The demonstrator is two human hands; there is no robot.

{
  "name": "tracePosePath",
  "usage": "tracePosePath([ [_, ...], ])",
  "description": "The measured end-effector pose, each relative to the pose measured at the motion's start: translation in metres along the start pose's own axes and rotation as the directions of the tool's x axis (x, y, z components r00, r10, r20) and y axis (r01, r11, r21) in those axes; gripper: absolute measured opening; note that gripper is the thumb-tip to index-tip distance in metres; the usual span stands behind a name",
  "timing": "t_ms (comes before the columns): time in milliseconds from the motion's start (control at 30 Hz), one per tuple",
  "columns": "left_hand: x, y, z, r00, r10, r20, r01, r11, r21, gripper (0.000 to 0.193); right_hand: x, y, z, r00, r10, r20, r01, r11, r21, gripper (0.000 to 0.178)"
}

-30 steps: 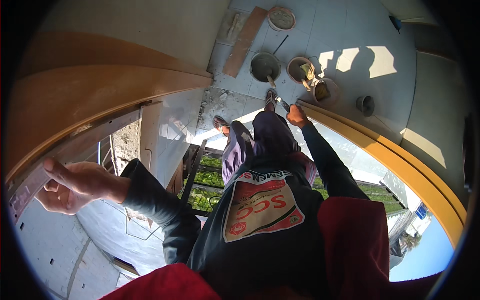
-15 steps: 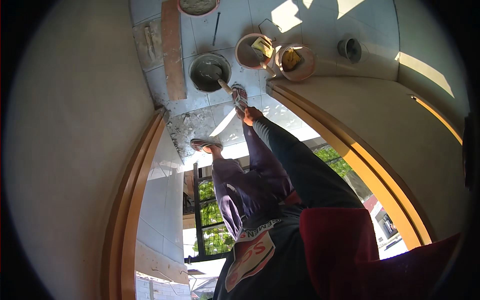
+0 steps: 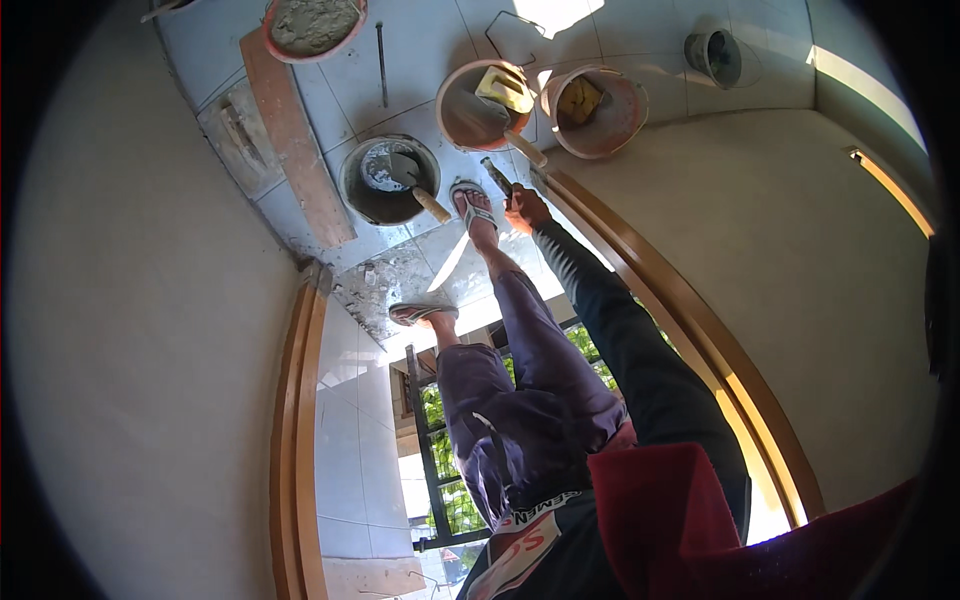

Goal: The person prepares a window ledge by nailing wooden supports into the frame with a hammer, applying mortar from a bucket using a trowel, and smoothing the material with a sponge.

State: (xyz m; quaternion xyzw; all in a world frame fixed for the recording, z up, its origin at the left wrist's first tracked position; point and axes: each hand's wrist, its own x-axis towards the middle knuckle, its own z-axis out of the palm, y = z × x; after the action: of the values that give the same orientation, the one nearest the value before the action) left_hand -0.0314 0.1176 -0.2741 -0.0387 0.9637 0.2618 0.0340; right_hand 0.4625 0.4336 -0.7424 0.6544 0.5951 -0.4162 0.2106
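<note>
My right hand, at the end of a dark sleeve, is closed around a short dark tool with a lighter tip; its exact kind is too small to tell. It hangs beside the doorframe, just right of my sandalled foot. Left of that foot stands a dark bucket with grey wet contents, and a trowel with a wooden handle leans over its rim. Beyond my hand, a reddish tub holds a yellow float and a second wooden-handled trowel. My left hand is out of view.
A pink bucket holds something yellow. Farther off are a tub of mortar, a metal rod, a long board and a small pail. Wooden doorframes flank me, and rubble lies by the left jamb.
My right hand has moved right, away from my leg toward the doorframe, and the dark tool in it now shows. My view has shifted and turned, with the bucket nearer the left.
</note>
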Motion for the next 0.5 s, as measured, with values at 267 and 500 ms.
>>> tracePosePath([
  [267,0.016,0.02,0.032,0.996,0.022,0.091,-0.027,0.999,0.046,0.022,0.005,-0.001,-0.002,0.843,0.002,-0.538,0.156,0.956,0.247,0.028],
  [500,0.019,0.026,0.089,0.982,0.067,0.177,-0.082,0.994,0.079,0.022,0.031,0.044,-0.034,0.81,0.335,-0.482,-0.025,0.84,0.543,0.035],
])
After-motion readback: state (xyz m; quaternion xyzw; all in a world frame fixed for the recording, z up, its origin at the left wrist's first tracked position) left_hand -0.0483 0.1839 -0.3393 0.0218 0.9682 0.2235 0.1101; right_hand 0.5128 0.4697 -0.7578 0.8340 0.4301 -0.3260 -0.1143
